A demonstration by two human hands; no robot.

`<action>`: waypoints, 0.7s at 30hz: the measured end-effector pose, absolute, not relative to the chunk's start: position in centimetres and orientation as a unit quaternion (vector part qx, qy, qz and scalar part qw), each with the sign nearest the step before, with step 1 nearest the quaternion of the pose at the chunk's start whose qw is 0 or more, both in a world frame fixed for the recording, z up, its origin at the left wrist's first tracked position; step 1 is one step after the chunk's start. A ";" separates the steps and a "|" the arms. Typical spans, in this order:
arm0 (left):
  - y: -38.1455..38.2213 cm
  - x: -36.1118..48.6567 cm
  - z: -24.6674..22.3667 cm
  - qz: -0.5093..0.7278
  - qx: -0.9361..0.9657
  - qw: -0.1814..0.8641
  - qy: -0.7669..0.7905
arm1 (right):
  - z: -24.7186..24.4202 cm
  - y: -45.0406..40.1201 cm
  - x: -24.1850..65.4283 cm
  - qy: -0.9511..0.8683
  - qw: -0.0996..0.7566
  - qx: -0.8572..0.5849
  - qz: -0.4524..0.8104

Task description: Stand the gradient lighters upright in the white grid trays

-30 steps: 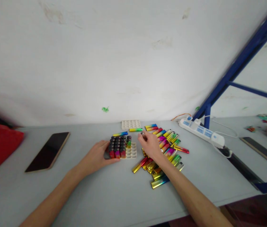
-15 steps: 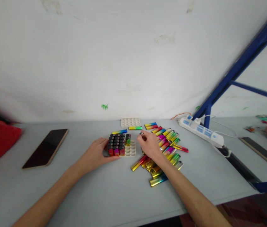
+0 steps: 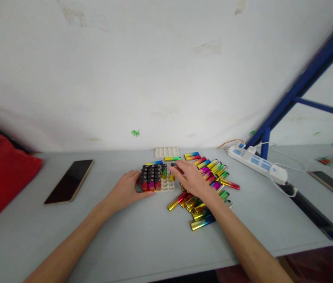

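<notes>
Black-topped lighters [image 3: 151, 177] may tip if our right hand [image 3: 192, 179], pinching 1 lighter [image 3: 172, 177], knocks them. Our left hand [image 3: 125, 189] grips their block.

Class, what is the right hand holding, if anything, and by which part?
The right hand holds an upright lighter by its upper end.
</notes>
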State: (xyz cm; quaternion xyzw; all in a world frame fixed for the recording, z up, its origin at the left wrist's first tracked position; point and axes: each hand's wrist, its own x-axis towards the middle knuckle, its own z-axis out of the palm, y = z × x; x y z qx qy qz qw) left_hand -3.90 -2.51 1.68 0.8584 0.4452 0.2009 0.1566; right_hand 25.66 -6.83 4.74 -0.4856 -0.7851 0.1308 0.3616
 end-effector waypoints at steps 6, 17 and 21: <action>-2.6 -3.9 1.8 0.196 0.856 0.162 0.449 | 4.7 -6.9 25.6 -0.803 0.284 -0.494 0.174; -2.5 -4.2 1.2 0.204 0.862 0.158 0.435 | 6.2 -8.2 22.9 -0.813 0.078 -0.577 0.031; -2.6 -4.2 1.4 0.206 0.858 0.163 0.442 | 6.0 -7.8 25.0 -0.835 0.121 -0.533 0.063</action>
